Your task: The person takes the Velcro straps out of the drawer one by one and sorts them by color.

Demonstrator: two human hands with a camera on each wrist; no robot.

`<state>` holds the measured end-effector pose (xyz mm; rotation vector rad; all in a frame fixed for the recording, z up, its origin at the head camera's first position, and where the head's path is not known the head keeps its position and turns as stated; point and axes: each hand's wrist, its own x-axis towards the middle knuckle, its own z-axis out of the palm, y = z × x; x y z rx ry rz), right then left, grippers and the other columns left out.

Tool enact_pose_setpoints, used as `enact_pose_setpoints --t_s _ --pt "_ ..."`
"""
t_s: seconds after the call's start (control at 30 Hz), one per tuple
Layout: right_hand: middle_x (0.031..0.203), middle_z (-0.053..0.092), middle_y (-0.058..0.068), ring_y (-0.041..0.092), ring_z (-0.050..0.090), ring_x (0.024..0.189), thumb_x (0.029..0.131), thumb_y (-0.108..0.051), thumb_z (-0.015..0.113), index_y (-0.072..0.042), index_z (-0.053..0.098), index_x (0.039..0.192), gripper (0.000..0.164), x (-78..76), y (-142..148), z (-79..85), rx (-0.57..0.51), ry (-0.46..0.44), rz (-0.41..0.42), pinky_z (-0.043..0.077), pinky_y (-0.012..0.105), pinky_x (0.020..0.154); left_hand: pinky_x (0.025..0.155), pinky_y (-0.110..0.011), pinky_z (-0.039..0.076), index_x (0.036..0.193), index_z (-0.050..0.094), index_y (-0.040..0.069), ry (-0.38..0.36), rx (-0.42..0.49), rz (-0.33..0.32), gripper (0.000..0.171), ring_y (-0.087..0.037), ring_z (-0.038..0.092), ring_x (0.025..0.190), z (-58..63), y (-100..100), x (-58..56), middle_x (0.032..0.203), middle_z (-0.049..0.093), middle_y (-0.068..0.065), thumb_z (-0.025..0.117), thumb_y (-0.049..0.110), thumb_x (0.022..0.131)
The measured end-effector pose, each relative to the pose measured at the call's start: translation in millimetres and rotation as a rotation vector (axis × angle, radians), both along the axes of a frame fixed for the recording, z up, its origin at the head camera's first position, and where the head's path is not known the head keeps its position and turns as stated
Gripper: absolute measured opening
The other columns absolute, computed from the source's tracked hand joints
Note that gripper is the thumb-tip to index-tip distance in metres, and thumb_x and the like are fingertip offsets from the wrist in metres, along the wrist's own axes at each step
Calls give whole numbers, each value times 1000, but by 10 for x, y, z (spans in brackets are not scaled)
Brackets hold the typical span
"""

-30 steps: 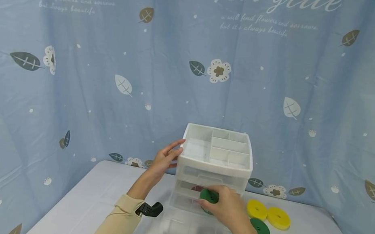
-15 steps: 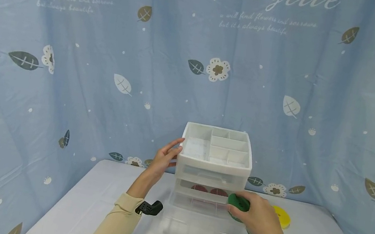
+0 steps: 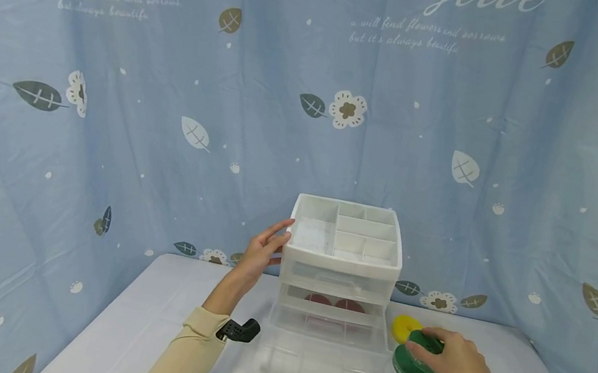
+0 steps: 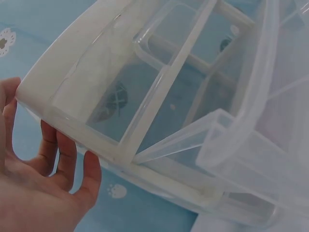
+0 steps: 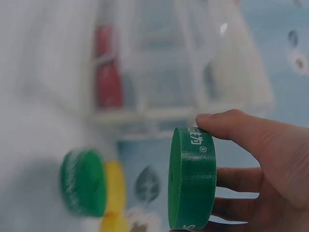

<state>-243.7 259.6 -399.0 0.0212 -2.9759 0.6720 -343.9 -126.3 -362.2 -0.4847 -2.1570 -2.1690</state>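
My left hand (image 3: 261, 257) rests its fingers against the left side of a white plastic drawer unit (image 3: 342, 264). In the left wrist view, fingertips (image 4: 91, 162) touch its side wall below the frame. My right hand (image 3: 461, 362) pinches a roll of green tape (image 5: 193, 179) by its edge, thumb on one side and fingers on the other. That roll is to the right of the unit, overlapping a second green tape roll (image 3: 410, 366) in the head view. A clear drawer (image 3: 306, 323) stands pulled out. Two red rolls (image 3: 318, 299) show behind its front.
A yellow roll (image 3: 404, 328) lies on the white table (image 3: 164, 335) behind the green ones; a second yellow roll (image 5: 115, 223) shows in the right wrist view. The unit's top has a divided tray (image 3: 314, 238). A blue patterned curtain (image 3: 259, 141) hangs behind the table.
My right hand has carried the green tape roll from in front of the drawers rightward to beside the other rolls, uncovering the red rolls. My left hand has stayed in place.
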Motion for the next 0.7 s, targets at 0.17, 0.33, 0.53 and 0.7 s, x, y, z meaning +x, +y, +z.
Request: enact_pose_setpoints --t_s 0.17,0.33,0.53,0.7 --pt "116 66 30 42 66 87 76 -69 70 5 66 120 87 -121 242 -237 37 -110 -22 54 51 65 100 -49 51 144 50 30 1 15 -3 43 -10 65 99 1 -4 11 119 60 -12 55 33 101" --pt "115 64 32 47 64 92 75 -68 71 6 66 118 86 -212 432 -446 40 -156 -62 53 57 69 101 -49 50 144 50 31 -5 11 -9 43 -10 64 100 12 -6 20 122 59 -14 55 33 102" --pt "117 62 34 48 63 92 75 -69 71 7 66 116 86 -250 572 -602 37 -162 -82 53 57 69 101 -49 50 144 51 31 -18 17 -15 42 -10 64 99 21 1 24 115 61 -9 55 33 101" --pt "118 60 36 49 62 94 75 -68 71 7 64 117 87 -260 632 -661 31 -172 -100 52 60 70 100 -49 50 139 54 38 -7 28 10 41 -12 65 101 -102 6 -95 113 62 -5 59 40 98"
